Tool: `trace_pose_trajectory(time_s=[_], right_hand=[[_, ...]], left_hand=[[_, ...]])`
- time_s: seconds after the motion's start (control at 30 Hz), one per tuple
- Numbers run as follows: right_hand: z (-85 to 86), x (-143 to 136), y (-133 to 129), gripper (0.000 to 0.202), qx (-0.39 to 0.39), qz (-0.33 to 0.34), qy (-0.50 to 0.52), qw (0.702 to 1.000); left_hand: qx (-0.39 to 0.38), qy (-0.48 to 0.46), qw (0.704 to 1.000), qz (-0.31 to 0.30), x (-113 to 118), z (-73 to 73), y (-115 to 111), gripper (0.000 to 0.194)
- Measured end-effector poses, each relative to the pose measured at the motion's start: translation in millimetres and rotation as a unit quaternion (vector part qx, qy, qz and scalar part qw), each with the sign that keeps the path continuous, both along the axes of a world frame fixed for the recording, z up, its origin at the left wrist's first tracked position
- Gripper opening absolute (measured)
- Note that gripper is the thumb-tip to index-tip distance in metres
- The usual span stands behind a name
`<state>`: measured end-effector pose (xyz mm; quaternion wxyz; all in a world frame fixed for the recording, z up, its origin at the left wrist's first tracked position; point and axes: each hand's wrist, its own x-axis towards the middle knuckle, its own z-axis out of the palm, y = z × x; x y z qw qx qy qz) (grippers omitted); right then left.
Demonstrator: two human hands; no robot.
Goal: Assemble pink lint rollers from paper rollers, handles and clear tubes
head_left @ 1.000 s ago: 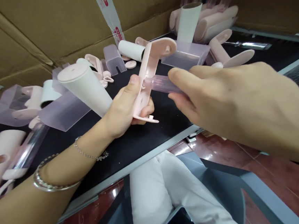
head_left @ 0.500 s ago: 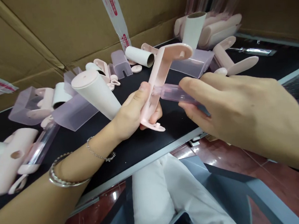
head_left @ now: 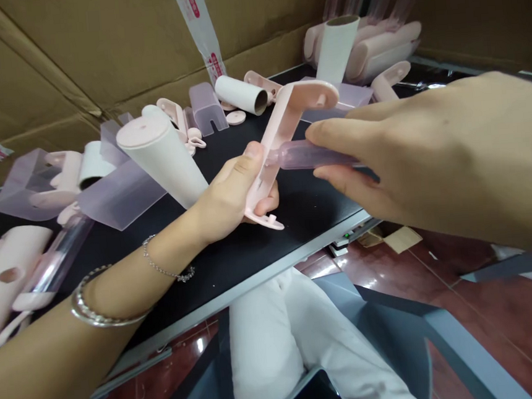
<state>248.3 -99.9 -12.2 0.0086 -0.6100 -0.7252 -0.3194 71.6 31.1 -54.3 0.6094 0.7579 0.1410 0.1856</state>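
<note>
A pink plastic bracket (head_left: 282,120) with rounded end flaps is gripped by my left hand (head_left: 228,193), thumb on its inner face and fingers behind it. My right hand (head_left: 411,156) pinches a translucent purple-pink tube (head_left: 311,154), whose narrow tip meets the middle of the bracket. The far end of the tube is hidden under my right hand. Just behind my left wrist, a white tube with a pink cap (head_left: 162,156) leans on the black surface.
Translucent purple covers (head_left: 121,196) and a pink piece with a round hole (head_left: 16,280) lie on the left of the black table (head_left: 252,259). A white cardboard tube (head_left: 241,94) and an upright one (head_left: 337,50) stand farther back, before cardboard walls. A phone (head_left: 311,397) rests on my lap.
The view has shifted slightly. My right hand has risen and turned a little, still with the purple-pink tube against the bracket. My left hand keeps its hold.
</note>
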Motion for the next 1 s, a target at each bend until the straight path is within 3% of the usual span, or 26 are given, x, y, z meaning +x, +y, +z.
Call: trace_pose_trajectory(time_s=[0.1,0.3,0.4,0.57,0.73,0.87,1.0], right_hand=[[4.0,-1,2,0.043,-0.023,-0.026,0.015,0.999],[8.8,-3,5,0.037,-0.038,-0.009,0.088,0.995],[11.3,-6,6,0.027,-0.066,-0.027,0.046,0.996],[20.7,-3,19,0.030,-0.064,-0.006,0.008,0.998],[28.6,8,39,0.037,-0.128,0.004,-0.003,0.992],[20.8,2,35,0.025,-0.061,0.037,0.015,0.997],[5.9,-8,29,0.022,-0.073,0.058,0.100,0.991]], left_hand=[[-0.007,0.006,1.000,-0.005,0,-1.3,2,0.057],[-0.005,0.015,1.000,0.013,3,1.1,1,0.062],[-0.011,0.021,0.999,0.022,3,3.5,0,0.059],[-0.044,0.019,0.999,0.012,1,3.4,1,0.046],[-0.035,0.034,0.999,0.011,-1,4.3,1,0.043],[-0.052,0.054,0.996,0.040,1,7.3,-1,0.044],[-0.092,0.037,0.993,0.067,3,10.3,-5,0.038]])
